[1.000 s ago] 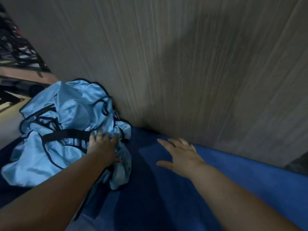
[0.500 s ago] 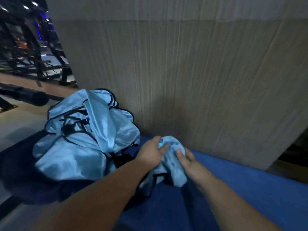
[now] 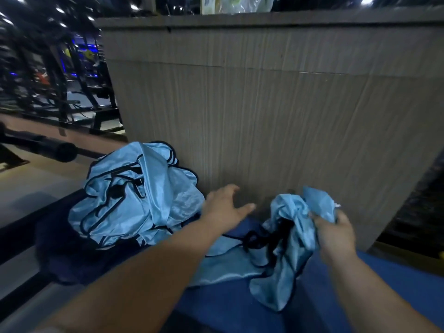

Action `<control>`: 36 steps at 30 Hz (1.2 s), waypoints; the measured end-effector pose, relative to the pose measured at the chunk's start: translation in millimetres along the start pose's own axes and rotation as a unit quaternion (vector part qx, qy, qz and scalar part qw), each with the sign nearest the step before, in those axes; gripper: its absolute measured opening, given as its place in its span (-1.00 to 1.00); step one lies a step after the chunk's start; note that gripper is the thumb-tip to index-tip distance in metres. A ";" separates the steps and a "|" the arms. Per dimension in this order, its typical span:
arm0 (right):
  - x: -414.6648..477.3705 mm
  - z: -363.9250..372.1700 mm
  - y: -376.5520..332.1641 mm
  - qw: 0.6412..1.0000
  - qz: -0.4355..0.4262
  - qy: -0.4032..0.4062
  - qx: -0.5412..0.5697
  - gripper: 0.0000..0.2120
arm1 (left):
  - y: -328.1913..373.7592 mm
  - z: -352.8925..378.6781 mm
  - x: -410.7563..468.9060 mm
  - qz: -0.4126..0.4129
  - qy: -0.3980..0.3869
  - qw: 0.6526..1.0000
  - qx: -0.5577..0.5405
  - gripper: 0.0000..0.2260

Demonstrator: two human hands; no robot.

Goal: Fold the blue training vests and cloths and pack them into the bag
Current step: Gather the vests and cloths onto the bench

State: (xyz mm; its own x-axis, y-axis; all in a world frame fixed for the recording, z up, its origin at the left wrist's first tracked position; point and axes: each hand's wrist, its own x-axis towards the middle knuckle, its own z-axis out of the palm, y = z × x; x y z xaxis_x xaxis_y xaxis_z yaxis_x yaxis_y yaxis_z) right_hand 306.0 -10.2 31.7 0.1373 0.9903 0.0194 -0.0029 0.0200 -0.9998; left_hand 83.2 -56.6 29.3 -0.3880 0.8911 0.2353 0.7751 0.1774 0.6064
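Observation:
A crumpled pile of light blue vests [image 3: 134, 198] with black trim lies at the left on a dark blue surface [image 3: 228, 308], against a grey wooden panel. My right hand [image 3: 334, 234] is shut on one light blue vest [image 3: 290, 241], which hangs bunched from it and trails onto the surface. My left hand [image 3: 225, 207] hovers open between the pile and the held vest, fingers spread, holding nothing. No bag is clearly visible; a dark navy mass [image 3: 60, 251] lies under the pile.
The tall grey wooden panel [image 3: 276, 104] stands directly ahead. Gym equipment and a black bar [image 3: 48, 147] fill the dim left background. A floor strip shows at the lower left.
The vest that both hands gripped is now held by my right hand alone and has been pulled to the right. My left hand has let go and opened.

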 end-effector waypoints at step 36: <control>-17.1 -91.8 96.4 0.889 -0.080 -0.060 -0.447 -0.73 | 97.0 167.2 -88.5 -0.105 -0.306 0.893 -0.312 -0.49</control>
State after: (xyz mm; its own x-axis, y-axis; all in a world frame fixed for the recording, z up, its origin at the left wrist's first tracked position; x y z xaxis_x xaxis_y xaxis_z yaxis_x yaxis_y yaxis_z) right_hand 394.3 -37.8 -65.5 -0.0425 0.9932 0.1080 0.8033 0.0982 -0.5874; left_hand 276.1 -48.5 -59.7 0.0018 0.9608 -0.2771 0.2137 0.2703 0.9387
